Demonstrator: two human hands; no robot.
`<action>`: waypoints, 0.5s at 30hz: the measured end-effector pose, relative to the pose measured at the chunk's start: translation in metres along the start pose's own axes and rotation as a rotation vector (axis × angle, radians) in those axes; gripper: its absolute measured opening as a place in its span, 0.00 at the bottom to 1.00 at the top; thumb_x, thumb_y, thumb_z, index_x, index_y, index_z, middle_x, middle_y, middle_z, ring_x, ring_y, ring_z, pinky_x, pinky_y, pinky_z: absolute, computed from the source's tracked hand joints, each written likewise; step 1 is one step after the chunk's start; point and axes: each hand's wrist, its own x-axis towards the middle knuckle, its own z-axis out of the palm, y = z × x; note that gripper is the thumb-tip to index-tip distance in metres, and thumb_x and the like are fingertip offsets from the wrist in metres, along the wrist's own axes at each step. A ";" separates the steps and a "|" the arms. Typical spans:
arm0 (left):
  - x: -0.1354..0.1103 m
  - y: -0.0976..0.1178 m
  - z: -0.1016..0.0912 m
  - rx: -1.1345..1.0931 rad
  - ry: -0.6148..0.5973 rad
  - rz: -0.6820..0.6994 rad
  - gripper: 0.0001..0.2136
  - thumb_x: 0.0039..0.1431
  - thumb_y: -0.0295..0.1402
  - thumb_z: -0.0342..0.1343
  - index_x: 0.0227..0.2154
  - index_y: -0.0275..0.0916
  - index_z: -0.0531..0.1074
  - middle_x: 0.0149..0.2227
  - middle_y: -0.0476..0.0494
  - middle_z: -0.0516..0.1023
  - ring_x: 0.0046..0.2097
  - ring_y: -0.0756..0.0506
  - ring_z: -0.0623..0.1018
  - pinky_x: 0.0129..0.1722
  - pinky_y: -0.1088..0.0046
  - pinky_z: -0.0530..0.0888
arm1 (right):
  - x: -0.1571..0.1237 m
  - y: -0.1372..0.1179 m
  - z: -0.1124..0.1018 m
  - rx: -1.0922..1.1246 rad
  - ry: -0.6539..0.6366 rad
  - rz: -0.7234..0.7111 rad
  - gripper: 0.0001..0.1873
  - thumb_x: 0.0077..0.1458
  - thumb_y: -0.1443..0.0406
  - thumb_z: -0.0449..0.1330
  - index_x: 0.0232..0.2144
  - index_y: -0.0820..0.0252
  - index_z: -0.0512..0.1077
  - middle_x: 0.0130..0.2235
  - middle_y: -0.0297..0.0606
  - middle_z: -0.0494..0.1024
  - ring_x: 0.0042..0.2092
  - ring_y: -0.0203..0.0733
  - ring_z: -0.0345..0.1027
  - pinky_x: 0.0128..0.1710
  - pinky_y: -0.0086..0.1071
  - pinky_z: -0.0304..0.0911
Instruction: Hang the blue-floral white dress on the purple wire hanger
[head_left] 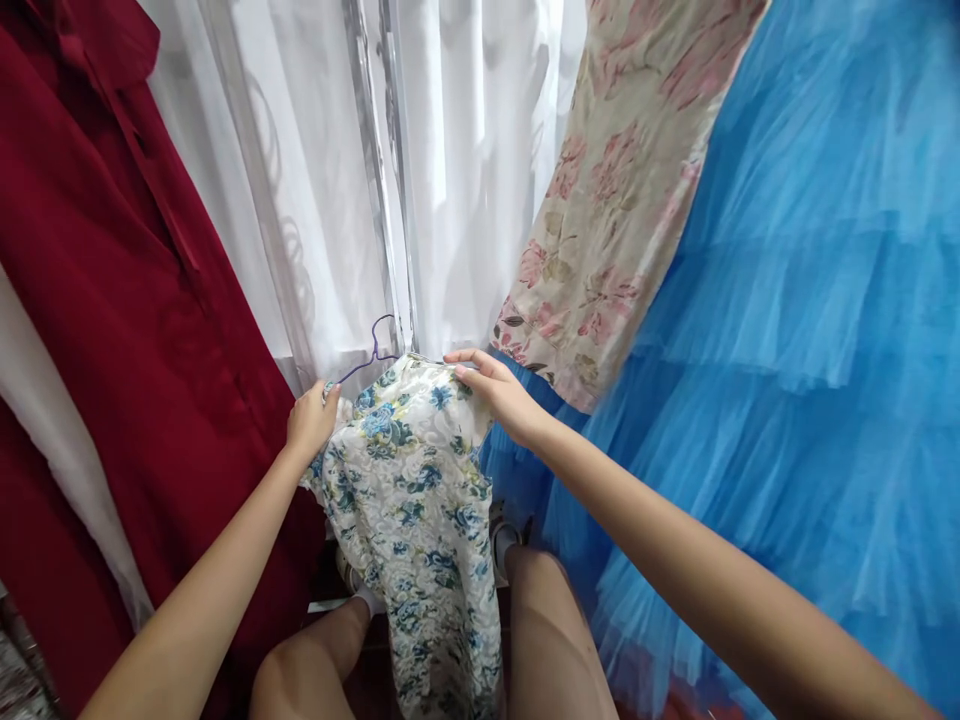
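A white dress with a blue flower print (pixel 416 510) hangs down in front of me on a thin purple hanger (pixel 373 350). My left hand (pixel 310 421) is closed on the dress's left shoulder. My right hand (pixel 491 390) grips the right shoulder with its fingers curled over the top edge. The hanger's hook sticks up between my hands. My bare knees and sneakers show below the dress.
A dark red garment (pixel 112 300) hangs at the left. White sheer curtains (pixel 337 170) fill the middle, with a metal pole (pixel 390 200) running down them. A cream dress with pink flowers (pixel 615 190) and a big blue tulle dress (pixel 810 350) hang at the right.
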 end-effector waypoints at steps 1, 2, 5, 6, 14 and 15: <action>0.000 0.000 0.002 0.005 -0.012 -0.003 0.20 0.67 0.48 0.40 0.36 0.40 0.70 0.33 0.37 0.77 0.36 0.39 0.76 0.29 0.72 0.58 | -0.002 -0.001 0.000 0.011 -0.012 -0.011 0.15 0.53 0.60 0.60 0.43 0.56 0.70 0.30 0.30 0.70 0.31 0.36 0.64 0.31 0.29 0.60; 0.000 0.001 0.004 0.010 -0.019 -0.006 0.20 0.67 0.48 0.39 0.36 0.40 0.71 0.33 0.37 0.77 0.36 0.38 0.76 0.28 0.72 0.58 | -0.002 -0.003 0.000 0.021 0.000 -0.014 0.15 0.52 0.60 0.61 0.44 0.55 0.69 0.30 0.30 0.70 0.31 0.36 0.64 0.31 0.29 0.60; 0.000 0.004 0.006 0.021 -0.027 -0.014 0.21 0.67 0.49 0.39 0.37 0.40 0.71 0.33 0.35 0.78 0.36 0.37 0.77 0.28 0.71 0.58 | 0.003 -0.007 -0.003 0.047 0.078 0.018 0.16 0.50 0.62 0.62 0.43 0.55 0.69 0.29 0.30 0.70 0.30 0.37 0.64 0.30 0.30 0.61; -0.001 0.005 0.006 0.030 -0.032 -0.017 0.21 0.67 0.49 0.38 0.37 0.40 0.71 0.34 0.35 0.78 0.36 0.37 0.77 0.29 0.71 0.58 | 0.004 -0.008 -0.004 0.054 0.086 0.033 0.17 0.49 0.62 0.62 0.43 0.56 0.69 0.28 0.30 0.70 0.30 0.37 0.64 0.30 0.30 0.61; 0.004 0.007 -0.009 0.125 -0.061 -0.054 0.24 0.67 0.50 0.35 0.41 0.40 0.72 0.37 0.31 0.79 0.39 0.30 0.77 0.34 0.66 0.64 | 0.018 -0.005 -0.012 0.133 0.152 -0.022 0.25 0.45 0.60 0.65 0.48 0.56 0.70 0.34 0.31 0.76 0.35 0.40 0.69 0.35 0.31 0.62; 0.006 0.006 -0.010 0.116 -0.059 -0.066 0.24 0.67 0.51 0.36 0.41 0.40 0.72 0.37 0.30 0.78 0.40 0.30 0.77 0.34 0.65 0.65 | 0.019 -0.006 -0.012 0.132 0.155 -0.034 0.26 0.45 0.60 0.66 0.48 0.56 0.70 0.36 0.32 0.77 0.37 0.40 0.69 0.37 0.31 0.62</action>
